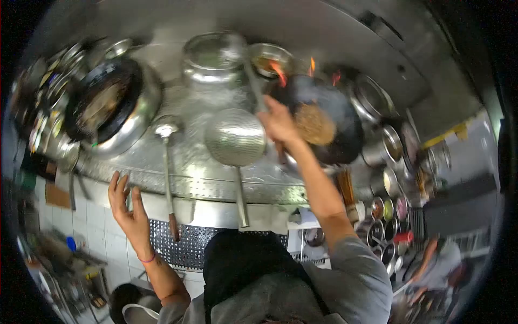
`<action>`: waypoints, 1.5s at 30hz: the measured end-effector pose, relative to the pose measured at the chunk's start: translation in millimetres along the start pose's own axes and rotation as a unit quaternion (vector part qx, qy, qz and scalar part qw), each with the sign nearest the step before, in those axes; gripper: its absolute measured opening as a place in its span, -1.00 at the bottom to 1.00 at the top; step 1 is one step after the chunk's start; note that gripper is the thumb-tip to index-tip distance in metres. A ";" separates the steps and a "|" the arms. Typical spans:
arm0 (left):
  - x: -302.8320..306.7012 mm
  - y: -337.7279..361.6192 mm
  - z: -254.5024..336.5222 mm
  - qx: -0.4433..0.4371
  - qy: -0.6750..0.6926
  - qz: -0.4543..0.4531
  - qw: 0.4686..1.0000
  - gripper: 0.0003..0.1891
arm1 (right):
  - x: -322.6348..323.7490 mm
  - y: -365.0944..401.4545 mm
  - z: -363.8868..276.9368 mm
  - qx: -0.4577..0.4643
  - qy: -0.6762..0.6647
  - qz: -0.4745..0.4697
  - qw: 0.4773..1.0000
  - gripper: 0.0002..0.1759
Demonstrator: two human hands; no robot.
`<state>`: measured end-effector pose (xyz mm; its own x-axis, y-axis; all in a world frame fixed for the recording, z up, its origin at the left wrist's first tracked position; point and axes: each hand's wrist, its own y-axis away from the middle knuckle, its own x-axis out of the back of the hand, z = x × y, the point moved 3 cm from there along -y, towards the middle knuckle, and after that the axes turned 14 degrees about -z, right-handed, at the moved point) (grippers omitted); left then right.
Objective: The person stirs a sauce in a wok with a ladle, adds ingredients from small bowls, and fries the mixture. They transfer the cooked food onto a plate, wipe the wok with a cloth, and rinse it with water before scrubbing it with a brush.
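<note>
My right hand (280,121) is closed around the long handle of a ladle (252,75); its wooden end shows below my fist. The ladle's bowl is blurred by motion above a metal pot (210,67) at the back of the stove. Just right of that hand, a black wok (345,127) holds brown food (314,124), with flames at its far rim. My left hand (128,208) is raised in front of the counter's edge, empty, fingers apart. Between my hands lie a large strainer (236,137) and another ladle (166,135) with a wooden handle end.
A second dark wok (105,102) rests on a round metal stand at left, beside crowded containers. A bowl of yellowish liquid (270,58) sits behind the flames. Pots (384,146) and seasoning containers (388,209) line the right. Another person (440,264) is at lower right.
</note>
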<state>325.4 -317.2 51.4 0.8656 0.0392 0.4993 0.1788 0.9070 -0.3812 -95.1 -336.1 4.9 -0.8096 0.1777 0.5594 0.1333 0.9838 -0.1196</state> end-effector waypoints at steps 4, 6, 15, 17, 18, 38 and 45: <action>-49.5 -1.6 31.3 -0.021 0.073 -0.107 0.991 -0.79 | -4.9 56.0 -6.6 -0.074 0.042 -0.062 0.994 -0.39; -75.9 3.6 41.5 -0.036 0.092 -0.156 0.983 -0.81 | 4.7 85.6 -13.5 -0.074 0.007 -0.077 0.994 -0.39; -175.3 64.2 58.7 0.010 0.220 -0.356 0.908 -0.84 | 76.3 286.4 -23.3 -0.144 -0.246 0.247 0.926 -0.41; -186.7 72.6 69.3 0.026 0.229 -0.372 0.899 -0.85 | 100.1 335.2 -27.2 -0.193 -0.224 0.328 0.897 -0.41; -192.4 75.4 74.0 0.009 0.206 -0.379 0.902 -0.85 | 108.7 357.9 -15.4 -0.200 -0.175 0.384 0.884 -0.40; -229.7 108.2 99.7 -0.068 0.177 -0.472 0.861 -0.86 | 193.2 494.3 136.7 -0.518 0.196 0.364 0.749 -0.51; -231.6 107.3 83.7 -0.064 0.165 -0.457 0.872 -0.86 | 192.1 498.6 153.8 -0.484 0.204 0.378 0.763 -0.53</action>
<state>104.9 -193.9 -40.0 0.4172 -0.8173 0.3975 0.8970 0.4407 -0.0353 -272.0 185.2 -73.4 -0.0741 0.5008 0.8624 0.9929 0.1178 0.0169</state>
